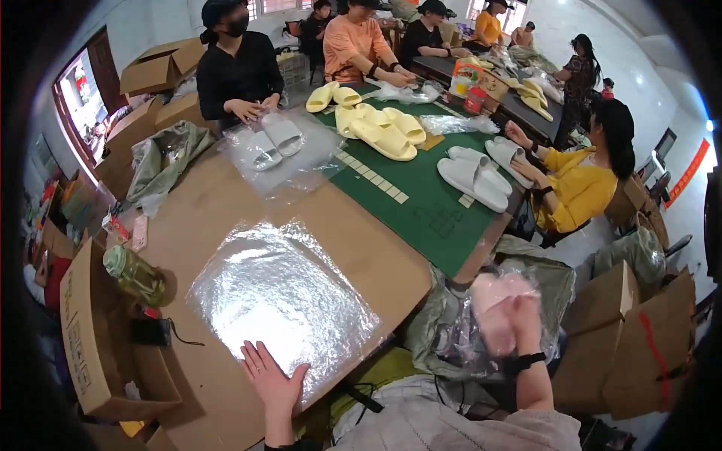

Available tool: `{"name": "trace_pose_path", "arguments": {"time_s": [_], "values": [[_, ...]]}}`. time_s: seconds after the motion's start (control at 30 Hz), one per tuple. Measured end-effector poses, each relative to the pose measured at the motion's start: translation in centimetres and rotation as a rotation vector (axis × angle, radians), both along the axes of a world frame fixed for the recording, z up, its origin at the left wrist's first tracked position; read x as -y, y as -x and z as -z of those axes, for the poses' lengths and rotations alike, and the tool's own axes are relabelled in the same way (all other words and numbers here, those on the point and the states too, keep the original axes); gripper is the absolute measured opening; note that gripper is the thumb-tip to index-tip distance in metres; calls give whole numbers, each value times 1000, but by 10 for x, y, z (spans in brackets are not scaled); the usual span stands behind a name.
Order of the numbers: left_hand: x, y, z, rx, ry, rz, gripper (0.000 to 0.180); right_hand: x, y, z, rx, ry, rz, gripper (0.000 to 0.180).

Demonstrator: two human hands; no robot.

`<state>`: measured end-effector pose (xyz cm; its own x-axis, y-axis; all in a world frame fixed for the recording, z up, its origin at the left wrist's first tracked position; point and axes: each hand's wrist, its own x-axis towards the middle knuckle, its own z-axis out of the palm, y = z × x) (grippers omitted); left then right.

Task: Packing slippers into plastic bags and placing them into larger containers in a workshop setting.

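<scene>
Pink slippers (492, 319): lower right of frame, blurred, above an open sack (432, 310) with clear plastic inside. Right hand (526, 312) holds them; fingers close on the slippers, exact finger placement cannot be told through blur. Left hand (274, 379), lower centre, lies palm down on a stack of clear plastic bags (263, 301), fingers slightly spread, thumb apart.

Writing: dark printed marks on the outer side of the open carton (84, 361), lower left, too distorted to read; red banner (688, 173), right edge, bears lettering, too small to read.

Around: green bottle (139, 278) and black device (150, 331) just beside the carton, left. Green mat (459, 252), upper centre, bears yellow slippers (383, 139) and white slippers (474, 180). Cartons (650, 349) and the sack crowd the right side of the work surface.
</scene>
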<state>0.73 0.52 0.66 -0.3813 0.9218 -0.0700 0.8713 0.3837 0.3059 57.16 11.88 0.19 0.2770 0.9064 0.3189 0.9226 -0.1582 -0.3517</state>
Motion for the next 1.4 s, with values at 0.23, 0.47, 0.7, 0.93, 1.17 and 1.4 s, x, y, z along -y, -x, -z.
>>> {"name": "trace_pose_path", "arguments": {"time_s": [0.23, 0.47, 0.7, 0.93, 1.17, 1.4], "values": [[-2, -4, 1, -11, -7, 10, 119, 11, -4, 117, -105, 397, 96, 24], [-4, -4, 2, -46, -8, 33, 114, -18, -50, 187, -36, 437, 79, 36], [0, -2, -3, -33, 54, -22, 118, -15, -15, 84, 83, 652, -22, 39], [-3, 1, -2, -18, 11, 5, 118, -121, 35, -77, 223, 266, 33, 29], [-6, -5, -14, -37, 87, 0, 116, -303, -2, -23, 1, 11, -92, 48], [4, -11, -21, -84, 80, -6, 112, -378, -4, 0, -68, 147, 7, 71]]}}
